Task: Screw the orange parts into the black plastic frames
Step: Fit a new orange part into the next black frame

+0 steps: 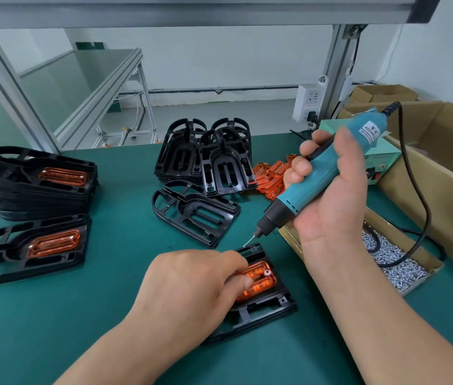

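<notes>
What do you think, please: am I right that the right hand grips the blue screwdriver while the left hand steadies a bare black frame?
Not quite: the black frame under the left hand is not bare; an orange part sits in it, as the head view shows. The right hand does grip the blue screwdriver.

A: Taken from where?
B: From head height, worn, tilted forward and down onto the green worktop (53, 329).
A: How close?
B: Close enough to fill the lower middle with the left hand (192, 290) and right hand (331, 195), cutting the forearms at the bottom edge.
A: Facing?
B: Toward the worktop's far edge and the aluminium frame (11, 87) beyond. Wide-angle; single view.
</notes>
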Tool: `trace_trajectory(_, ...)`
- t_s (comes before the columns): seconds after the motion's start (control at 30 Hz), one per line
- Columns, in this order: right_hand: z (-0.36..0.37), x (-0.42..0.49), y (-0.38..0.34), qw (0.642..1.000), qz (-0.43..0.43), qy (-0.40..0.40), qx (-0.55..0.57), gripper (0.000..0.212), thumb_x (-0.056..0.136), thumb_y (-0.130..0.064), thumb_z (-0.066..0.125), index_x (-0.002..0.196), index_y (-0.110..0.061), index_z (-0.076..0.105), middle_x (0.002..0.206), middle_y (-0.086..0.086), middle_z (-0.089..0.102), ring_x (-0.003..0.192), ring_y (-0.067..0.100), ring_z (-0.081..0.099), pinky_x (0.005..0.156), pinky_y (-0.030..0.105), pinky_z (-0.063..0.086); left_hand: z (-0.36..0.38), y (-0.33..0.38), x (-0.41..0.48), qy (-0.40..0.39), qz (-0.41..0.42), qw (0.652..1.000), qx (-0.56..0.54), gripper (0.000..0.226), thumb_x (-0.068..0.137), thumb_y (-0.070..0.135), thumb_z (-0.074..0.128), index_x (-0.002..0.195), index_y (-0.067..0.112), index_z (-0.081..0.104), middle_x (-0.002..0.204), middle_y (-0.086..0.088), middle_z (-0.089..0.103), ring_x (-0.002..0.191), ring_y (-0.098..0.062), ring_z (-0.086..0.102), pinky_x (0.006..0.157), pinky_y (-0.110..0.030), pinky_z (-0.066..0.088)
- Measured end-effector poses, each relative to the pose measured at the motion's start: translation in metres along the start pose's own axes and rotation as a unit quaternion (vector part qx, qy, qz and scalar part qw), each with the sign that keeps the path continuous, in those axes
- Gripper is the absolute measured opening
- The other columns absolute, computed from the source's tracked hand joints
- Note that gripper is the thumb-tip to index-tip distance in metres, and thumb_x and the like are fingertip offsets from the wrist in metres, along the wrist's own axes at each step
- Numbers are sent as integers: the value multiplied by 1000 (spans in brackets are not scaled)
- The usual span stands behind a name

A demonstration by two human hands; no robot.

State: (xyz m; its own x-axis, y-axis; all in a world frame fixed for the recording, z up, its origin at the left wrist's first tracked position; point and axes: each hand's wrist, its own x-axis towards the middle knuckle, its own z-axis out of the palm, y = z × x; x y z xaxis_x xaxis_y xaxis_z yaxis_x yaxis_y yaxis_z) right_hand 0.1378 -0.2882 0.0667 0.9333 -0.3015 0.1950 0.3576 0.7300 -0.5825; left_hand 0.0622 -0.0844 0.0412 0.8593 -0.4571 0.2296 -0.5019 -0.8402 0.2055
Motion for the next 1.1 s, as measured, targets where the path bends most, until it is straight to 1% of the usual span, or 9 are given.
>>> trace_trajectory(0.07,0,-1,0,1000,1,0,1,21,107,-34,59,102,-13,60,87,3,63,59,12,53,57,22,46,2,1,3,-34,13,999,33,41,98,67,29,113,41,57,92,16,66,86,-7,62,71,-34,53)
trace_trajectory(0.13,0,-1,0,1000,1,-1,0,21,107,-34,60,102,-13,61,88,3,63,60,12,54,57,23,46,5,1,5,-67,27,995,65,39,102,66,30,120,42,54,100,14,64,95,-8,61,77,-35,52)
trace_trajectory(0.37,0,-2,1,1000,0,-5,-2,21,107,-34,59,103,-13,60,86,3,63,60,12,53,59,23,46,12,1,11,-93,45,990,97,26,107,51,35,120,36,52,100,9,64,96,-17,63,78,-34,54)
trace_trajectory(0.53,0,-1,1,1000,-6,-4,-12,21,107,-34,59,103,-13,61,87,3,64,60,13,54,59,24,45,14,3,15,-92,18,993,73,27,105,54,39,127,45,54,109,17,69,102,-12,66,77,-31,52)
trace_trajectory(0.67,0,-2,2,1000,-3,1,-11,22,106,-35,60,104,-13,60,87,3,64,61,12,54,59,23,46,18,5,17,-95,-10,992,83,27,103,55,42,114,38,59,100,14,70,93,-15,66,74,-33,52)
trace_trajectory(0.77,1,-3,1,1000,-4,4,-8,22,106,-35,60,103,-13,60,87,3,63,61,12,53,59,23,45,16,3,17,-107,-7,990,94,26,101,55,45,111,37,62,98,12,71,92,-16,66,73,-33,50)
trace_trajectory(0.9,1,-2,-1,1000,-2,3,5,21,106,-34,60,103,-13,61,87,3,63,60,12,53,58,23,46,6,-11,9,-122,-6,990,74,26,97,60,49,112,42,60,99,16,70,94,-11,65,80,-33,53)
trace_trajectory(1.03,0,-1,-2,1000,-1,1,12,21,106,-33,59,103,-13,60,87,3,64,60,12,54,57,23,47,0,-17,4,-120,-10,992,43,28,95,66,46,114,47,55,99,20,70,92,-6,63,77,-30,51)
trace_trajectory(1.1,0,-1,-1,1000,-1,-2,9,21,107,-33,59,103,-13,59,87,3,63,60,12,54,57,23,47,-2,-16,4,-107,-29,994,-5,27,94,67,44,112,51,55,92,26,68,86,-2,61,73,-23,48)
